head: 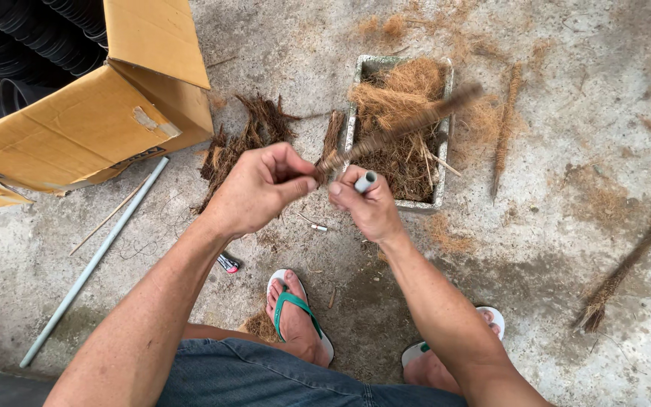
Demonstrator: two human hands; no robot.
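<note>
Fibre-wrapped stick (397, 130) slants from the hands toward two o'clock, over the grey trough (440, 197) of coconut fibre. Left hand (259, 187) has its fingers pinched tight on the stick's near end; right hand (369, 205) is closed around a short grey pipe piece (365, 181), just beside it. Judged best: keep the pinch firm and the stick aligned with the pipe mouth.

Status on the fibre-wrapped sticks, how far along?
Done: two wrapped sticks lie on the concrete, one by the tray, one far right. In hand: left hand and right hand grip a third, partly wrapped stick. Left: loose fibre fills the tray; a bare pipe lies unwrapped.
</note>
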